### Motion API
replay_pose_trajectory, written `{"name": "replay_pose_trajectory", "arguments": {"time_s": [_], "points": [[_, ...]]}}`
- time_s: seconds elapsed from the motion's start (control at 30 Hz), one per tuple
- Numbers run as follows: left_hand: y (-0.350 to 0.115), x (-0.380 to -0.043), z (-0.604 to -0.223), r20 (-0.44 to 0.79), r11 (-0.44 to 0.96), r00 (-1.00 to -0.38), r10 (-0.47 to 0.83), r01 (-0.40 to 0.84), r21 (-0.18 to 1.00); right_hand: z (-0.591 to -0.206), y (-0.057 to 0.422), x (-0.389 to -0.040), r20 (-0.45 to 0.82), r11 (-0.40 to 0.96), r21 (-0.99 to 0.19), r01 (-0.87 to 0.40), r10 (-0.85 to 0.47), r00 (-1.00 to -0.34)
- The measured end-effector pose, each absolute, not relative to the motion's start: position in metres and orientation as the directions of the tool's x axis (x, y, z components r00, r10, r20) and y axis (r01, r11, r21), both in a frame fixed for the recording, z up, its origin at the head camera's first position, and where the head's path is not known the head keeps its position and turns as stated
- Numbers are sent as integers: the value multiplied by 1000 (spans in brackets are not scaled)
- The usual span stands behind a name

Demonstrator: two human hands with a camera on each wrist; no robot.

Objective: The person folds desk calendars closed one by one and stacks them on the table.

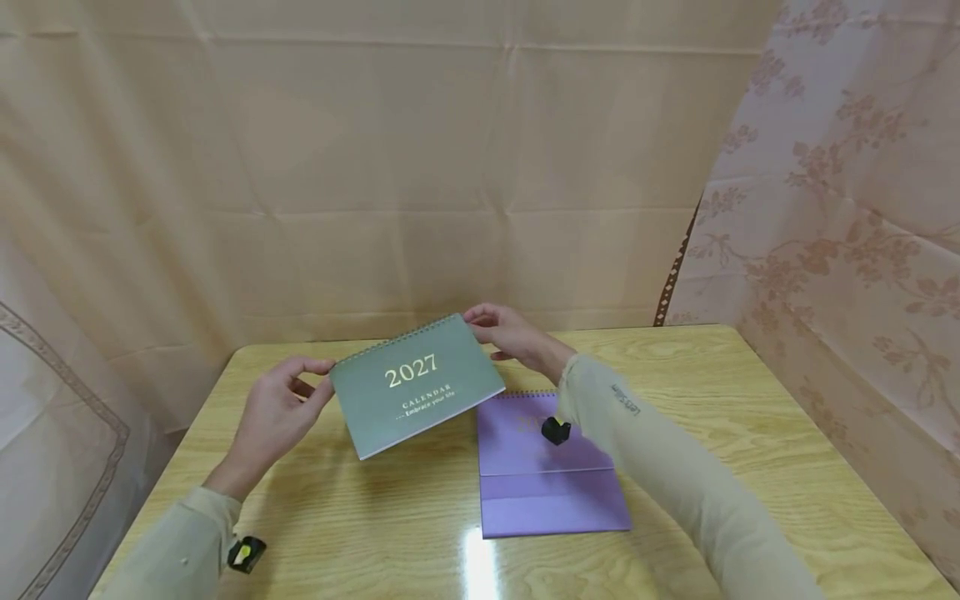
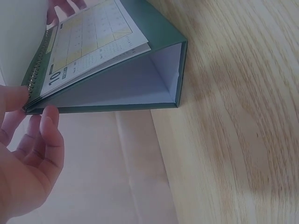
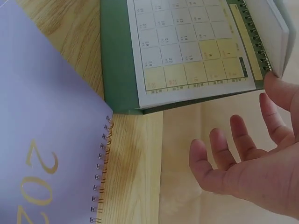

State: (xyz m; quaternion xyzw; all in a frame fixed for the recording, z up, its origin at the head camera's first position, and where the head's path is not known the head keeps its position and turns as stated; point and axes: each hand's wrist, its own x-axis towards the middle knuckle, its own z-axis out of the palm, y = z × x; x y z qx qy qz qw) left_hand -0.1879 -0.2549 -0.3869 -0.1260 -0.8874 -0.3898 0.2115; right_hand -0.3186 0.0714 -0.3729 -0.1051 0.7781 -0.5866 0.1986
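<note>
A green desk calendar (image 1: 416, 408) with "2027" in gold on its cover is held tilted between both hands, its spiral edge at the top. My left hand (image 1: 281, 408) pinches the left end of the spiral edge, with the thumb on one side and fingers on the other. At the other end, my right hand (image 1: 517, 337) pinches the spiral corner between thumb and index finger; its other fingers (image 3: 224, 149) are loosely bent. Both wrist views show a page with a date grid (image 2: 93, 35) and the folded green stand (image 2: 175, 74). Whether the stand touches the table is unclear.
A purple spiral desk calendar (image 1: 555, 508) lies on the wooden table (image 1: 750, 467) beneath my right forearm, which partly covers its gold lettering. Behind the table hangs a beige curtain (image 1: 420, 167), and a floral cloth (image 1: 847, 208) hangs at the right.
</note>
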Motion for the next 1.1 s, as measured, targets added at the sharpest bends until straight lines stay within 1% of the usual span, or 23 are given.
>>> {"name": "replay_pose_trajectory", "arguments": {"time_s": [0.27, 0.43, 0.67, 0.9, 1.1], "points": [[-253, -187, -389, 493, 675, -867, 69, 404, 617, -375, 81, -317, -214, 304, -949, 90, -404, -890], [-251, -187, -389, 495, 688, -866, 68, 400, 606, -377, 87, -315, -232, 298, -949, 103, -436, -870], [-253, -188, -391, 500, 698, -864, 63, 396, 597, -378, 93, -315, -205, 295, -954, 54, -508, -836], [-256, -189, -396, 523, 714, -851, 55, 399, 575, -384, 88, -318, -185, 356, -934, -4, -495, -849], [-257, -189, -396, 516, 721, -855, 53, 390, 572, -385, 84, -318, -160, 364, -931, -28, -475, -865]]}}
